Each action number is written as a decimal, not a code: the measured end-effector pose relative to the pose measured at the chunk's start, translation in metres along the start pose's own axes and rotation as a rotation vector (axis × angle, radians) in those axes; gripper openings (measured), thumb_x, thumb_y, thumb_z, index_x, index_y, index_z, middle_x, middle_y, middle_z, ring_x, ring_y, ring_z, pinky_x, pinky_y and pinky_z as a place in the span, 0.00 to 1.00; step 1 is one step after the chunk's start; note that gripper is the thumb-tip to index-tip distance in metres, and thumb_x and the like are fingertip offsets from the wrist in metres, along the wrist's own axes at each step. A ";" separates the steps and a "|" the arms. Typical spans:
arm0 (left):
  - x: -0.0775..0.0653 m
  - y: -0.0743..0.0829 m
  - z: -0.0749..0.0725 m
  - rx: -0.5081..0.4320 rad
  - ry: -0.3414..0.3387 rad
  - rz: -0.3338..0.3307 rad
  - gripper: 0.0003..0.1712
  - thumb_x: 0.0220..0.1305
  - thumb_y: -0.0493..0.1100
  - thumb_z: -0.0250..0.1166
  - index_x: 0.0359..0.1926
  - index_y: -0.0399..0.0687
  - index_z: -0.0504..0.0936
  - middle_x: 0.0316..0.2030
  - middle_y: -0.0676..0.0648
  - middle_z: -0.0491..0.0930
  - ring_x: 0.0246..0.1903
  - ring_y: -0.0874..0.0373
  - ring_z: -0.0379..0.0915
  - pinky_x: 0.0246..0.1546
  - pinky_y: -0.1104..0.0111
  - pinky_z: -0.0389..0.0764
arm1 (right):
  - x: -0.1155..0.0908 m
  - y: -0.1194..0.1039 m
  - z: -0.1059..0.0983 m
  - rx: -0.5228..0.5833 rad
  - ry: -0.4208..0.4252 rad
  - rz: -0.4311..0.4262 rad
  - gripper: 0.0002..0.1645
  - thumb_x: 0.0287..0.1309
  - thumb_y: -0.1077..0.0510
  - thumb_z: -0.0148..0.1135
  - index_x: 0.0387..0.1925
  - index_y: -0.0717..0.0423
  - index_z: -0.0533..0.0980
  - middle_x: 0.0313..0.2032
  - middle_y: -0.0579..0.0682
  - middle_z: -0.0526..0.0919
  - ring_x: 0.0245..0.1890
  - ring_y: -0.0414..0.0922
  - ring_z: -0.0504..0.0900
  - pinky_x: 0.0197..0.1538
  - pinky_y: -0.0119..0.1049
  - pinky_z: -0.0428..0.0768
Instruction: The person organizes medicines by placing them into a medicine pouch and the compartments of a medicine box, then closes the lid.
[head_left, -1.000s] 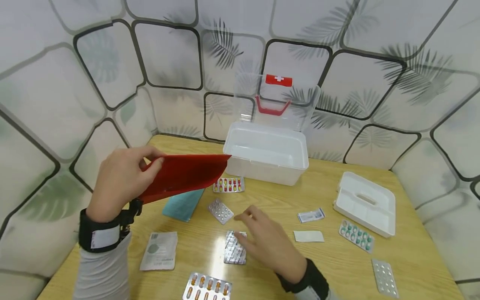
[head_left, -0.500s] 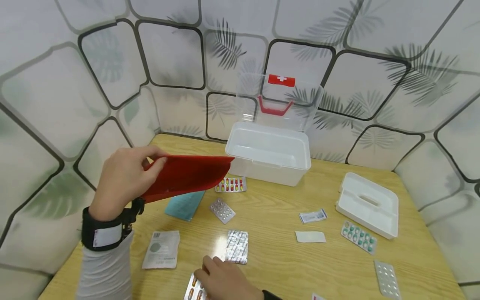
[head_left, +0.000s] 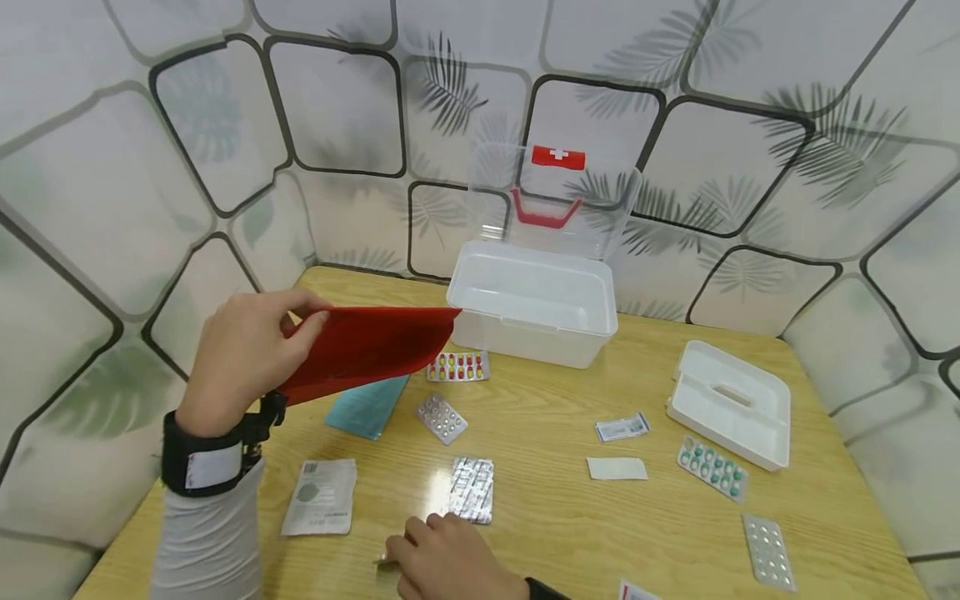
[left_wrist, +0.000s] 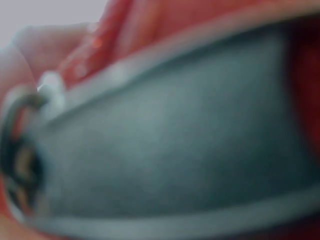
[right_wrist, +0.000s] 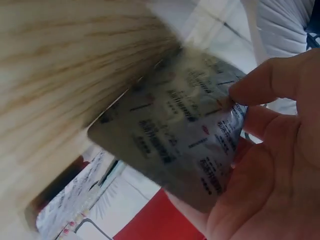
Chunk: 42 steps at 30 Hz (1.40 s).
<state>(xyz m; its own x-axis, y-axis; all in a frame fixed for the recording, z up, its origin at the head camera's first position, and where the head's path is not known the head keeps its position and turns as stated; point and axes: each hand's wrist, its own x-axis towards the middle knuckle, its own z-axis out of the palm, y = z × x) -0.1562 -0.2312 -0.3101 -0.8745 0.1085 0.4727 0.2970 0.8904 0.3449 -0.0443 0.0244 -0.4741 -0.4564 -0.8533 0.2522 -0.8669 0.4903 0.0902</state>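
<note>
1. Hands. The left hand grips a red pouch between thumb and fingers; the right hand pinches a held blister pack.
2. Held blister pack. Near the front of the tabletop, tilted, its printed foil toward the right wrist camera; whether it touches the surface cannot be told.
3. Red pouch. Raised over the tabletop's left half, partly hiding a teal packet.
4. Left half. A white sachet lies near the left edge. Farther in, from back to front, lie a red-and-yellow capsule pack, a silver tablet pack and a foil-backed pack.
5. Back edge. A white box stands with its clear lid raised; the lid bears a red handle.
6. Right half. A white tray lies near the right edge; in front of it are a green capsule pack and, nearer the front, a grey tablet pack. Farther in lie a blue-and-white packet and a white strip.
</note>
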 end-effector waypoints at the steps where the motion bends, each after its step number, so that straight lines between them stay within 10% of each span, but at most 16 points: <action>1: 0.000 0.000 0.000 -0.001 -0.003 -0.002 0.08 0.68 0.44 0.64 0.41 0.54 0.89 0.21 0.50 0.82 0.19 0.55 0.71 0.17 0.65 0.65 | 0.000 0.000 0.000 0.001 0.005 -0.006 0.12 0.51 0.49 0.72 0.40 0.39 0.84 0.27 0.36 0.77 0.19 0.31 0.66 0.21 0.21 0.53; 9: -0.001 -0.003 0.001 0.000 -0.011 -0.005 0.08 0.69 0.44 0.63 0.41 0.54 0.89 0.20 0.51 0.81 0.19 0.56 0.69 0.17 0.64 0.64 | 0.005 0.011 -0.017 0.077 -0.028 0.026 0.12 0.56 0.52 0.70 0.43 0.36 0.83 0.31 0.35 0.78 0.23 0.31 0.73 0.24 0.22 0.62; 22: 0.004 -0.014 0.004 -0.046 -0.142 -0.007 0.13 0.71 0.41 0.59 0.49 0.46 0.87 0.38 0.42 0.89 0.34 0.47 0.81 0.24 0.60 0.75 | 0.036 0.068 -0.076 0.228 0.199 0.269 0.19 0.58 0.67 0.65 0.49 0.48 0.83 0.34 0.40 0.84 0.26 0.36 0.76 0.28 0.26 0.71; 34: 0.007 -0.010 0.009 -0.042 -0.160 0.010 0.12 0.71 0.41 0.60 0.50 0.45 0.87 0.36 0.42 0.88 0.32 0.48 0.81 0.25 0.59 0.76 | 0.082 0.100 -0.101 0.095 0.289 0.257 0.12 0.62 0.60 0.70 0.46 0.46 0.83 0.43 0.41 0.87 0.45 0.42 0.82 0.51 0.40 0.75; 42: 0.008 -0.008 0.013 -0.053 -0.165 0.042 0.11 0.71 0.42 0.62 0.48 0.45 0.88 0.35 0.42 0.88 0.30 0.50 0.81 0.25 0.60 0.76 | 0.113 0.106 -0.091 0.020 0.246 0.237 0.12 0.62 0.58 0.69 0.46 0.41 0.86 0.42 0.38 0.88 0.44 0.40 0.82 0.46 0.37 0.71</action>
<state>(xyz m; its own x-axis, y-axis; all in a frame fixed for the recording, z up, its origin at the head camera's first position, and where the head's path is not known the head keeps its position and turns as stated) -0.1710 -0.2319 -0.3197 -0.9105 0.2204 0.3498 0.3509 0.8595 0.3716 -0.1695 -0.0036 -0.3488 -0.5851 -0.6466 0.4894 -0.7476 0.6640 -0.0165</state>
